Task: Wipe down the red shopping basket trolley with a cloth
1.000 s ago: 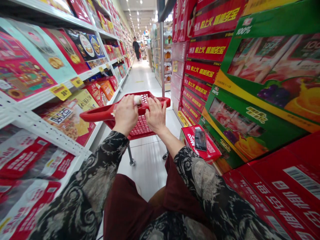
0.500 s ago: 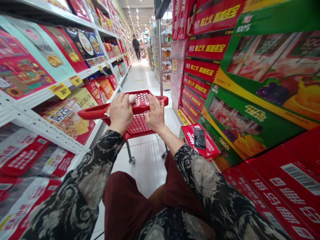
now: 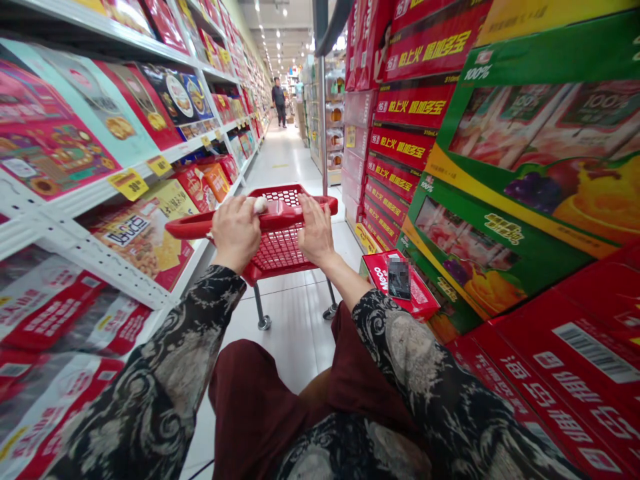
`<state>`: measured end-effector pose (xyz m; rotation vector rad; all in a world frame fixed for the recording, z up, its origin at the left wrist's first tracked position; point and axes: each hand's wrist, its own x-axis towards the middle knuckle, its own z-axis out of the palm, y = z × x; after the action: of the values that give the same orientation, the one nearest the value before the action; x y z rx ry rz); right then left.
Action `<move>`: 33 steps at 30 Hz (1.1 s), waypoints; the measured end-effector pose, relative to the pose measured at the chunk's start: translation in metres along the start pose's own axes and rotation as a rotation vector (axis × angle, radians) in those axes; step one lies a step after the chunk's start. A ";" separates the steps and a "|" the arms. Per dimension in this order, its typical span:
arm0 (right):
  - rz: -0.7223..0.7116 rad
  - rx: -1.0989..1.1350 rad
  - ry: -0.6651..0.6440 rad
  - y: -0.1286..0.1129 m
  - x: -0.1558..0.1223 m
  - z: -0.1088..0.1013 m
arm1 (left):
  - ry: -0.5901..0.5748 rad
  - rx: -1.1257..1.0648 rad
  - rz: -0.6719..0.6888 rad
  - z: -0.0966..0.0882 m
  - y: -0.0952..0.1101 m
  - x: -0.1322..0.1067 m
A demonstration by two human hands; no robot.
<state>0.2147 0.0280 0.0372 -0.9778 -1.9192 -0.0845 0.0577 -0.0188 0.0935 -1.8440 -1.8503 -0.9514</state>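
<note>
While our left hand (image 3: 237, 233) and right hand (image 3: 316, 230) both grip the red shopping cart's handle (image 3: 187, 230), which runs crosswise directly ahead of us, a small white wad (image 3: 259, 205) sits just beside the left hand.

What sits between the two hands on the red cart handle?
In the head view, a small white wad, unclear what, touches the left hand; past it, the red handle runs bare to the right hand.
</note>
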 end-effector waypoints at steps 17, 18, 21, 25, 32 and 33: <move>0.015 0.047 0.005 -0.010 -0.003 -0.011 | 0.037 0.041 0.079 -0.004 0.000 -0.009; 0.027 0.044 0.011 -0.011 -0.003 -0.012 | 0.054 0.042 0.042 -0.007 -0.006 -0.009; 0.038 0.039 0.022 -0.015 -0.005 -0.012 | 0.060 0.034 0.011 -0.008 -0.007 -0.009; 0.028 0.017 0.035 -0.017 -0.008 -0.013 | -0.003 0.006 0.141 0.003 0.025 -0.012; 0.044 -0.024 0.000 -0.011 -0.012 -0.019 | -0.038 -0.016 0.199 0.000 0.023 -0.016; 0.042 -0.021 0.003 -0.010 -0.012 -0.020 | -0.027 -0.012 0.165 -0.004 0.013 -0.016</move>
<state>0.2248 0.0053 0.0419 -1.0307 -1.8978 -0.0822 0.0711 -0.0344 0.0879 -1.9902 -1.6798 -0.8861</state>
